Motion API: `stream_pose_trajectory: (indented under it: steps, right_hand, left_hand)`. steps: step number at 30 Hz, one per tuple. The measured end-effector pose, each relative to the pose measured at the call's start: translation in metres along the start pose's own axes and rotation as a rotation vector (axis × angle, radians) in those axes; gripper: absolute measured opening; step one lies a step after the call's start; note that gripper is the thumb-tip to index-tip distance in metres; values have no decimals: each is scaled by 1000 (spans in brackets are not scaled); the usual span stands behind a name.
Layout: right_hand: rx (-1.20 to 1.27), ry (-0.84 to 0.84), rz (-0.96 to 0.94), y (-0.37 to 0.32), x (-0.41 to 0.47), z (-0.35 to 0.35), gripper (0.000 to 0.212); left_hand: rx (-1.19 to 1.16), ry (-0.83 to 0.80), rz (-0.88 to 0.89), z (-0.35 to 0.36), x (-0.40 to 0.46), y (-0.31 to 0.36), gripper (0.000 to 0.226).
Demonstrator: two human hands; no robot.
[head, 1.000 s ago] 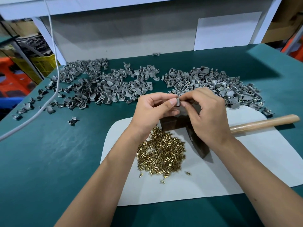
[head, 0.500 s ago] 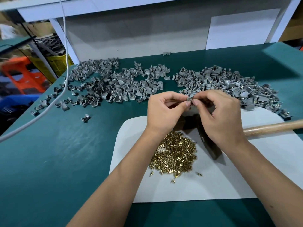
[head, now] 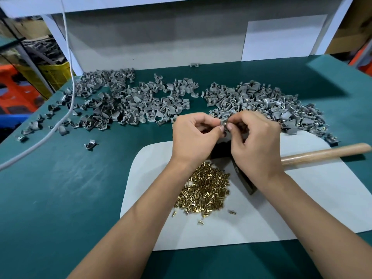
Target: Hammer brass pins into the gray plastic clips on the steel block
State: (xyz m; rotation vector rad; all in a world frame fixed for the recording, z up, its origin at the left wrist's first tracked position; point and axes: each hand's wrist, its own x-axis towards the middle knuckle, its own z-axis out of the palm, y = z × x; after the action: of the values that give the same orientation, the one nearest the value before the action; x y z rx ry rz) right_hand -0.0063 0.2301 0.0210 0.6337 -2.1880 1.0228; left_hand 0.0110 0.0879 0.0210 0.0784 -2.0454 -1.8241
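Hands pinching one small gray plastic clip (head: 223, 123) above the dark steel block (head: 221, 150).

Nearest, shiny heaped brass pins (head: 203, 189) on pale paper sheet (head: 281, 208); left hand (head: 194, 137) and right hand (head: 256, 143), fingers curled, grip the clip together; wooden-handled hammer (head: 322, 153) beside; matte gray clip piles (head: 141, 101) beyond.

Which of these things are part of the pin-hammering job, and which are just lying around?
In the job: both hands, pinching one gray clip; brass pins; steel block; hammer; clip piles.

Lying about: white cable; yellow crate; orange crate.
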Motion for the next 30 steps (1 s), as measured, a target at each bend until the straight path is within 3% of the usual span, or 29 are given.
stream_pose_trajectory:
  steps: [10, 16, 22, 30]
  right_hand:
    - [19, -35, 34, -2, 0, 0, 4]
    - [51, -115, -21, 6, 7, -4, 13]
    - [24, -79, -81, 9, 6, -6, 9]
    - [10, -64, -142, 15, 8, -6, 7]
  left_hand:
    - [-64, 1, -35, 1, 1, -3, 14]
    - [-85, 17, -62, -5, 3, -6, 11]
    - [-53, 34, -29, -6, 4, -7, 11]
    - [-91, -65, -31, -10, 5, -6, 7]
